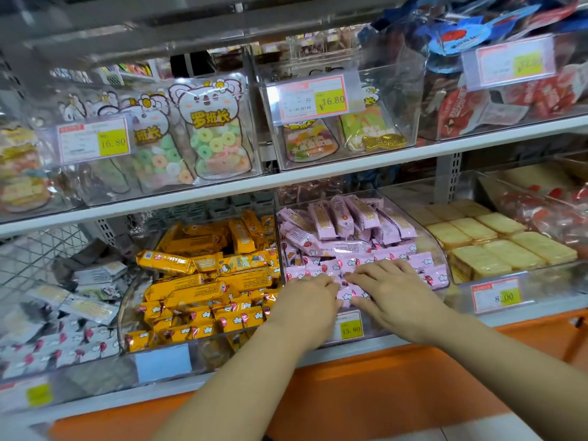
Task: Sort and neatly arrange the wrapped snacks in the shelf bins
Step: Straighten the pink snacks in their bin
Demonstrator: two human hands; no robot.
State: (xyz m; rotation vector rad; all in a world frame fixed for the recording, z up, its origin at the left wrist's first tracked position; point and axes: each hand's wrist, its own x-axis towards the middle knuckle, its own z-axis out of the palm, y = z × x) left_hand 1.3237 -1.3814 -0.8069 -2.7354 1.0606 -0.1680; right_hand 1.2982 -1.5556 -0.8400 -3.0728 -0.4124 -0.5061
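A clear shelf bin (444, 249) in the middle of the lower shelf holds several pink wrapped snacks (343, 230). Those at the back stand tilted in a loose pile; those at the front lie flat in a row. My left hand (310, 297) rests palm down on the front pink packs, fingers pointing right. My right hand (391, 288) lies flat on the same front row, fingers spread and pointing left. The fingertips of both hands nearly meet over one pink pack (346, 296). To the left, a second clear bin holds several orange wrapped snacks (203, 281).
Grey-and-white wrapped snacks (79, 300) fill the far-left bin. Pale yellow biscuit packs (496, 246) sit in the bin to the right. The upper shelf (318, 178) carries bins of bear-shaped candy bags (210, 128) with price tags. An orange base panel (366, 393) runs below.
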